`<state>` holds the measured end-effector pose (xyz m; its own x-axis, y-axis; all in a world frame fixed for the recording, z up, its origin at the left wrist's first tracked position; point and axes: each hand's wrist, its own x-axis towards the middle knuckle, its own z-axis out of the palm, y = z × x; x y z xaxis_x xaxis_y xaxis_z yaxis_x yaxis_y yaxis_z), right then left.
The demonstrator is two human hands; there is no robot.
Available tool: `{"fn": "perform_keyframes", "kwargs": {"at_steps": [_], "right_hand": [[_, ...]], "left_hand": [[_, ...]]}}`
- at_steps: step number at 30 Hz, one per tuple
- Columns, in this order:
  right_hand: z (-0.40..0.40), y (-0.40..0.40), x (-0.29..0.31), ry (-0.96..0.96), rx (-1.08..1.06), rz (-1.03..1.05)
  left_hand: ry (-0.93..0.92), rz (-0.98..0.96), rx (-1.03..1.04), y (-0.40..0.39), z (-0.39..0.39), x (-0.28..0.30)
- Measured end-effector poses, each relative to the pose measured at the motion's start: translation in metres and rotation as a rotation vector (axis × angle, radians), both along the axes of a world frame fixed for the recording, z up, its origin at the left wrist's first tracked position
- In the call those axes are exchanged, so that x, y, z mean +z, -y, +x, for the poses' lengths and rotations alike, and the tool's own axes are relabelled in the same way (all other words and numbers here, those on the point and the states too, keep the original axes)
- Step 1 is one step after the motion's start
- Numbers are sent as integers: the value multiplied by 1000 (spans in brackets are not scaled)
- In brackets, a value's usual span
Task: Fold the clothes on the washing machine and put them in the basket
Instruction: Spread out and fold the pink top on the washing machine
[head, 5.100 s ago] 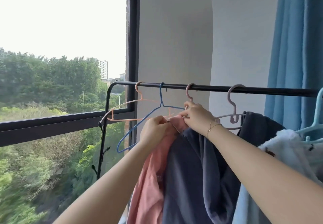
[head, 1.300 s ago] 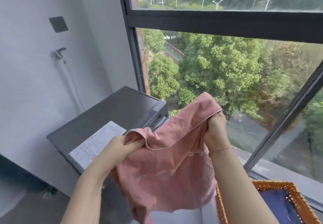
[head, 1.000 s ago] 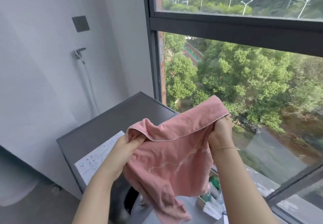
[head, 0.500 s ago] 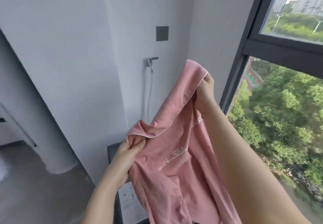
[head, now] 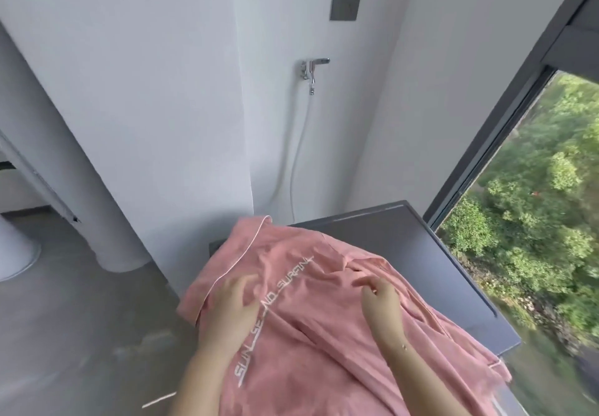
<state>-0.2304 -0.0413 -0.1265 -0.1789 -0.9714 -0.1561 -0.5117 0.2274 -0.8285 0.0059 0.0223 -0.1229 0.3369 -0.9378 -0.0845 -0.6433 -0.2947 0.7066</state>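
Concrete floor (head: 64,318) fills the left of the view, with a round white column (head: 81,172) rising from it. Next to that stands a white wall bearing a dark socket plate (head: 346,1) and, below it, a chrome tap (head: 311,68) with a pale hose (head: 299,143) trailing down behind the washing machine (head: 437,253). The machine's dark grey top reaches toward the window (head: 534,205) on the right, where green trees show outside.

A pink garment (head: 308,318) lies spread and rumpled over the near part of the machine top — its left edge with white piping hangs past the machine's side, and a line of white lettering runs diagonally across the cloth. The left hand (head: 231,305) rests on the garment just left of the lettering, fingers straight and spread, gripping nothing. The right hand (head: 379,299) sits over the cloth farther right, fingers loosely extended toward a fold — whether the fingertips actually touch the fabric cannot be told.
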Motion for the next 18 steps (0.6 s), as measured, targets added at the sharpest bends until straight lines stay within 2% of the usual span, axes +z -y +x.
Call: {"fn": "perform_keyframes", "kwargs": {"at_steps": [2,4,7,9,11,14,18], "right_hand": [[-17,-25,-21,-47,-97,39],[-34,-43,-37,-153,-194,93],[-52,-49,-48,-297,-241,221],[-57,-41,-50,-385,-170,248],[-59,-25,-53,-432,-61,253],[-57,7,-63,-540,183,296],[-65,75,-66,-601,386,282]], "left_hand": [[-18,-1,-233,15,-25,-10],[25,57,-347,33,-41,-27],[314,214,-407,51,-45,-53],[453,255,-382,55,-44,-63],[509,237,-326,59,-47,-70],[547,265,-230,68,-55,-83],[535,327,-63,90,-70,-90]]}}
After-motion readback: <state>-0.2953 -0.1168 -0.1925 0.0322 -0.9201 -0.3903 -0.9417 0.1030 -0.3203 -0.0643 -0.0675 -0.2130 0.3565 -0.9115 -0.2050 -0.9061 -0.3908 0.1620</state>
